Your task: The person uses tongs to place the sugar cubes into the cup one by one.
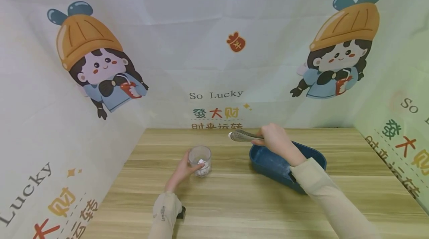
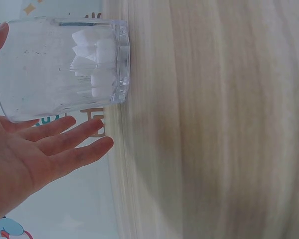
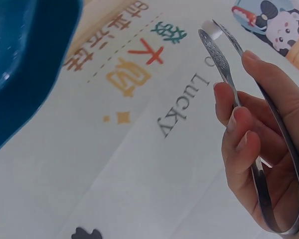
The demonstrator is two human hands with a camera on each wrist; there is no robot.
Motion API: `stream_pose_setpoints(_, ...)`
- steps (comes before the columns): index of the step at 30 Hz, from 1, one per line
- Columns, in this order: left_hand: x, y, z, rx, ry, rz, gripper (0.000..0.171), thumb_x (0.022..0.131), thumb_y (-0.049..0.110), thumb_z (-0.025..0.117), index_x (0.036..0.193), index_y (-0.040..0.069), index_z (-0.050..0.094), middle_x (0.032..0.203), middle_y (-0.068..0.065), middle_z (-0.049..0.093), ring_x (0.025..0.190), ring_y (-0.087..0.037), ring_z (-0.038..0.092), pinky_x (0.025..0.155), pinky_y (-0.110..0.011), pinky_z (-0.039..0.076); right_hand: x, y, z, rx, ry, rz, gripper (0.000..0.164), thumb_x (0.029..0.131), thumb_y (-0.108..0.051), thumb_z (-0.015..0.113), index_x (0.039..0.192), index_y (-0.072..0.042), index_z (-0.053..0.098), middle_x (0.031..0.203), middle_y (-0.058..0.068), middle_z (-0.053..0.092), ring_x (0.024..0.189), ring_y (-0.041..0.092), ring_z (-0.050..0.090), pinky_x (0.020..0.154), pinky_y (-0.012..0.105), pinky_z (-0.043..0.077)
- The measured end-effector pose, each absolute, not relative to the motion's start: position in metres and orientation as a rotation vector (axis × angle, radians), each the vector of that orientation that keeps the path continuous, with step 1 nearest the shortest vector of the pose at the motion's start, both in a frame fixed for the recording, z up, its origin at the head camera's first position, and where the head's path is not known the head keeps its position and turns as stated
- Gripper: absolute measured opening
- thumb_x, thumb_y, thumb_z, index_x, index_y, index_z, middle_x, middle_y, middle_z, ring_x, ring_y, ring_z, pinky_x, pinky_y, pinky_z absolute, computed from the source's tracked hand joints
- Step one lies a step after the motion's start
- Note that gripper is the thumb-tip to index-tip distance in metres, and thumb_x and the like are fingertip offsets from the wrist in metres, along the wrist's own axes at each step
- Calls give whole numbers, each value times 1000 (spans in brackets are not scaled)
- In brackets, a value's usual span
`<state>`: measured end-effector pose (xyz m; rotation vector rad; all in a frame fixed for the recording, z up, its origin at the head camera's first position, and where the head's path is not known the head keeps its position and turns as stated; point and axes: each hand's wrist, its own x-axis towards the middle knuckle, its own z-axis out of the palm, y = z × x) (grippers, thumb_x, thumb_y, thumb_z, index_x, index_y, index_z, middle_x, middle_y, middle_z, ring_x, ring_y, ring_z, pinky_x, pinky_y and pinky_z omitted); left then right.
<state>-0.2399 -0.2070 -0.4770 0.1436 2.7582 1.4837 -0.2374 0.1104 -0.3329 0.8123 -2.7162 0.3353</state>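
Note:
In the head view my left hand [image 1: 181, 172] holds a clear drinking glass [image 1: 200, 152] between thumb and forefinger, its other fingers stretched out beside the wall. Upright on the table, the glass has several small white cubes [image 2: 103, 67] in its lower part. My right hand [image 1: 275, 139] grips metal tongs [image 1: 244, 136] over the near-left end of a blue bin [image 1: 273, 170]. Between the perforated tips of the tongs sits a white cube [image 3: 212, 30], raised above the table. The right forearm covers part of the bin.
The wood-grain table [image 1: 231, 205] extends around both hands. A white printed cloth [image 1: 187, 56] hangs along the back and sides. Part of the blue bin's inside is hidden under the right sleeve [image 1: 321, 179].

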Motion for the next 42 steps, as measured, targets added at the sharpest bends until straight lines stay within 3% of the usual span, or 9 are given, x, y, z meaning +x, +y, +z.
stream_pose_setpoints(6,-240,-207,-478,134,2749,1494,88,78,30,68,139,-3,15,138,-32,28,125,-47,31,103,-56,29,-242,87,-331,870,-2672,313,33,76,-32,68,51,-13,59,44,-4,50,39,4,32,39,16,19)
stream_pose_setpoints(13,-240,-207,-478,157,2775,1493,86,78,28,68,138,-5,16,136,-33,30,124,-47,32,103,-56,29,-247,60,-335,896,-2651,239,39,75,-35,68,47,-11,55,41,-7,41,40,4,25,38,16,15)
stream_pose_setpoints(21,-240,-208,-481,150,2768,1514,87,77,30,69,139,-2,17,137,-30,32,125,-44,33,104,-55,28,-255,32,-345,895,-2708,231,32,75,-36,68,55,-12,62,55,-1,61,45,5,35,39,16,22)
stream_pose_setpoints(28,-241,-208,-481,166,2744,1552,82,78,28,68,138,1,20,135,-27,37,123,-43,37,103,-55,30,-259,16,-354,881,-2784,270,20,74,-33,69,73,-13,72,65,-2,66,55,11,53,45,24,42)
stream_pose_setpoints(40,-225,-200,-455,217,2679,1615,73,80,12,65,135,-6,22,129,-32,40,120,-47,38,101,-57,32,-257,4,-365,890,-2804,241,20,73,-34,70,73,-14,73,63,-2,64,51,7,46,43,22,39)
stream_pose_setpoints(42,-227,-201,-459,213,2690,1602,75,80,17,66,136,-4,21,130,-31,40,121,-45,38,101,-56,32,-258,3,-367,889,-2805,245,20,73,-34,71,73,-14,73,64,-2,64,51,7,45,42,22,38)
